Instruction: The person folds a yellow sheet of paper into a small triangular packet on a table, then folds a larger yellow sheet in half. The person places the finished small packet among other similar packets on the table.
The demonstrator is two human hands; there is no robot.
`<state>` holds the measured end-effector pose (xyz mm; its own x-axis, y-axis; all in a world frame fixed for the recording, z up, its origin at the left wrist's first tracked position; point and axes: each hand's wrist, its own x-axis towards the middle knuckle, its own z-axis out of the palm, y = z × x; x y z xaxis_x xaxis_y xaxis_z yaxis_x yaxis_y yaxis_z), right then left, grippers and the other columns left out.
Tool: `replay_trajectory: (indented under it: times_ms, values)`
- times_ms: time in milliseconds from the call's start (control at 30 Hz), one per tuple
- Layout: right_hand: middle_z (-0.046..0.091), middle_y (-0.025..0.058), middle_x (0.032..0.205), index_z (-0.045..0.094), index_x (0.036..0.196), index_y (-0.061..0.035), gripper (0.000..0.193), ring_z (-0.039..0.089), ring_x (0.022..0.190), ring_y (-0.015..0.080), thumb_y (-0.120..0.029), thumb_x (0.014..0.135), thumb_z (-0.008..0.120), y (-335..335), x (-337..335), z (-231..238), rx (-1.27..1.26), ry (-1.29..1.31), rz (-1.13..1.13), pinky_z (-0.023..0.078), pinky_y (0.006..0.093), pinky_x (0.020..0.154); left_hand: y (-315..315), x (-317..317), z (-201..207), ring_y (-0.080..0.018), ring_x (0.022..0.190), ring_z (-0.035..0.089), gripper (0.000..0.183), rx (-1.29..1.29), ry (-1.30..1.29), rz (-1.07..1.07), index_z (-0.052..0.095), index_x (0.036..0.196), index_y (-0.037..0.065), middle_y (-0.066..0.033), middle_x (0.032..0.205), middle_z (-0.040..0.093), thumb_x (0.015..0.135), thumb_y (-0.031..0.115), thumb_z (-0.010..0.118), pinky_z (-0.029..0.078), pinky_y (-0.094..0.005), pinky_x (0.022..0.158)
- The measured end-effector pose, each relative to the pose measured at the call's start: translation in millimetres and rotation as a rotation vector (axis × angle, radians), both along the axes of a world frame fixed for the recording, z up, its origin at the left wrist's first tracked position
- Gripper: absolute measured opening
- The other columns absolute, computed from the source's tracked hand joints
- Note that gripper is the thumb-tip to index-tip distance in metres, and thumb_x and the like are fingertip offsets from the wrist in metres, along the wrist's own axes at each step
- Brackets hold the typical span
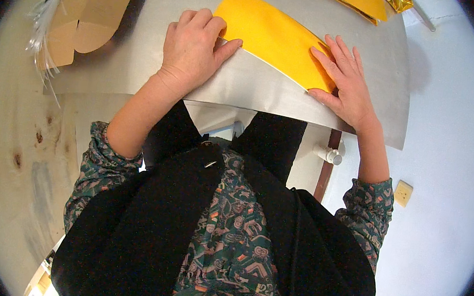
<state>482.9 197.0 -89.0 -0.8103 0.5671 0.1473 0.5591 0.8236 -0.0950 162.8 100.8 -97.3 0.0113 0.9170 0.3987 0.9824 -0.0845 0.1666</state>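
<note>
A yellow folded sheet (279,38) lies slantwise on the grey metal table, a thin white edge showing along its near side. At its left end, my left hand (193,44) has curled fingers at the corner and the thumb along the near edge, pinching it. My right hand (343,81) rests on the other end with fingers stretched out and spread, the thumb by the near corner. Whether the sheet is paper or cloth I cannot tell.
More yellow sheets (354,0) lie stacked at the far right, beside a shiny gold piece (398,1). On the left stands an open cardboard box (98,15) with clear plastic strands (46,27) hanging over it. The table's near edge (263,108) runs above my lap.
</note>
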Motion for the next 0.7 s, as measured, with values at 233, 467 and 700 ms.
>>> replay_trajectory:
  times_ms: [233, 467, 700]
  values:
    - [0.041, 0.013, 0.156, 0.059, 0.14, -0.0214, 0.053, 0.027, 0.148, 0.0384, -0.045, 0.092, 0.059, 27, 0, 16, -0.012, -0.023, -0.011, 0.014, 0.0564, 0.122, -21, -9, 10, -0.034, 0.095, 0.058, 0.02, -0.084, -0.023, -0.13, 0.068, 0.104, 0.005, -0.0133, 0.096, 0.062, 0.086, 0.011, 0.061, 0.049, -0.043, 0.086]
    - [0.048, 0.0169, 0.149, 0.067, 0.128, -0.0169, 0.037, 0.043, 0.136, 0.0393, -0.022, 0.094, 0.054, 51, -34, 8, 0.226, -0.009, -0.057, 0.033, 0.0489, 0.115, -43, -5, 15, -0.0317, 0.097, 0.058, 0.033, -0.152, -0.034, -0.288, 0.067, 0.114, 0.004, -0.0114, 0.101, 0.064, 0.082, 0.005, 0.063, 0.05, -0.0401, 0.089]
    - [0.053, 0.0179, 0.142, 0.065, 0.131, -0.0169, 0.039, 0.05, 0.126, 0.039, -0.018, 0.093, 0.055, 72, -48, -6, 0.194, 0.088, -0.011, 0.04, 0.0448, 0.11, -51, -5, 22, -0.0268, 0.106, 0.056, 0.036, -0.276, 0.031, -0.392, 0.063, 0.123, 0.004, -0.0104, 0.109, 0.059, 0.088, 0.009, 0.06, 0.05, -0.0375, 0.092]
